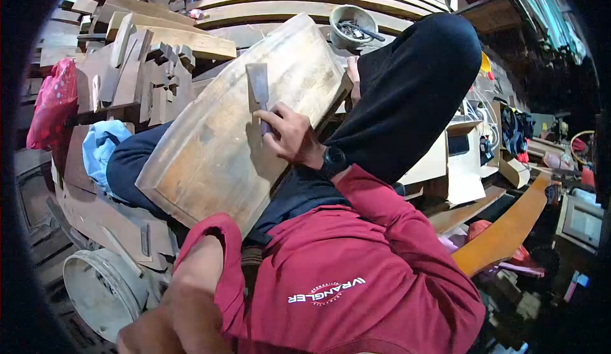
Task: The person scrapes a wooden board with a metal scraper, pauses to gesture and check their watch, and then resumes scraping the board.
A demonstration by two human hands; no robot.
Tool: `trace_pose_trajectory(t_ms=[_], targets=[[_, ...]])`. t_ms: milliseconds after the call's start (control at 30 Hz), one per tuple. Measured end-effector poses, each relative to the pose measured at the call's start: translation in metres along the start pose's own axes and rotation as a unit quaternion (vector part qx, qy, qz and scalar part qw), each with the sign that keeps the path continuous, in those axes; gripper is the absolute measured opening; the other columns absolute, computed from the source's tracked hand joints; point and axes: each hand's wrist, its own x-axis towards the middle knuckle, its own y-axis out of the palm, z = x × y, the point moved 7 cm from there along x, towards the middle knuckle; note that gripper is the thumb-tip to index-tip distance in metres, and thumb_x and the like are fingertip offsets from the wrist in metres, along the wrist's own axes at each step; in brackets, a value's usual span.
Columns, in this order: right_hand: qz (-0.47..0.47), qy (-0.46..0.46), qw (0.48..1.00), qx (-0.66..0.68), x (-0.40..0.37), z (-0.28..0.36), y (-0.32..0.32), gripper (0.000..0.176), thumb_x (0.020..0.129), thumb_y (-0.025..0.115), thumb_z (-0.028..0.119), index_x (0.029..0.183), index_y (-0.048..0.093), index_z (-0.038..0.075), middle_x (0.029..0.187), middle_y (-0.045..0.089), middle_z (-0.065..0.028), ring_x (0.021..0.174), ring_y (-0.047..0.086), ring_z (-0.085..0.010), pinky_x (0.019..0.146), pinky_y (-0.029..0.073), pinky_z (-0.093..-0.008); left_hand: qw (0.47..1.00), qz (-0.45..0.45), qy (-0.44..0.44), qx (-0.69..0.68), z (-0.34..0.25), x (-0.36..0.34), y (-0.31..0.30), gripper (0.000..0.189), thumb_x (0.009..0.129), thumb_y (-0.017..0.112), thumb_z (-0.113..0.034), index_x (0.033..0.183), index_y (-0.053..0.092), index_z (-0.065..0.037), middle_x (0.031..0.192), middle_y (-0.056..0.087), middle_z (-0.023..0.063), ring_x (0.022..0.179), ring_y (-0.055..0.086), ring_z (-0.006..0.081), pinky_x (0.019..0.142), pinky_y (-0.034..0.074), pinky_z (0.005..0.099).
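Observation:
A chisel (258,83), with a broad flat blade and a short handle, is in my right hand (294,134). Its blade points away from me and lies over a thick, slightly curved wooden board (210,144). The board rests slanted across my lap and legs, its surface pale with worn patches. My right fingers are wrapped round the handle, close above the wood. Blurred and very near the camera, my left hand (153,328) is raised at the bottom left, away from the board. Its fingers are mostly hidden, so what it holds cannot be made out.
Stacked wood offcuts (153,68) and a red plastic bag (56,106) lie at the left. Long planks (305,10) run behind the board, beside a bowl (352,26) of small items. A white bucket (95,290) stands lower left. A curved wooden piece (509,233) lies right.

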Motion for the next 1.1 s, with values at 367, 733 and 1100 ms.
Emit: trace_pose_trajectory(t_ms=[367,733,1100], targets=[[-0.055,0.026,0.996,-0.058,0.003,-0.022,0.002,0.046,0.076,0.067,0.003,0.121,0.071,0.008,0.097,0.066,-0.0143,0.078,0.068,-0.0310,0.069,0.057,-0.0380,1.000,0.016,-0.025,-0.004,0.006,0.001,0.002,0.033,0.096,0.055,-0.019,0.125,0.058,-0.033,0.084,0.061,-0.0026,0.073,0.053,0.0166,0.067,0.041,0.0379],[-0.061,-0.023,0.998,0.011,0.004,0.005,-0.014,0.047,0.077,0.065,0.001,0.122,0.072,0.009,0.097,0.067,-0.0138,0.079,0.068,-0.0315,0.070,0.057,-0.0387,0.998,0.042,-0.039,-0.007,0.004,0.002,0.002,0.040,0.099,0.052,-0.021,0.133,0.056,-0.042,0.082,0.061,-0.0070,0.072,0.050,0.0148,0.067,0.038,0.0381],[-0.063,0.039,0.997,-0.029,0.006,-0.006,-0.007,0.043,0.076,0.066,0.002,0.118,0.072,0.007,0.092,0.065,-0.0137,0.078,0.068,-0.0312,0.070,0.057,-0.0392,0.997,0.050,-0.064,0.002,0.005,0.001,-0.001,0.048,0.101,0.049,-0.023,0.140,0.054,-0.050,0.080,0.061,-0.0114,0.071,0.048,0.0130,0.068,0.036,0.0383]])
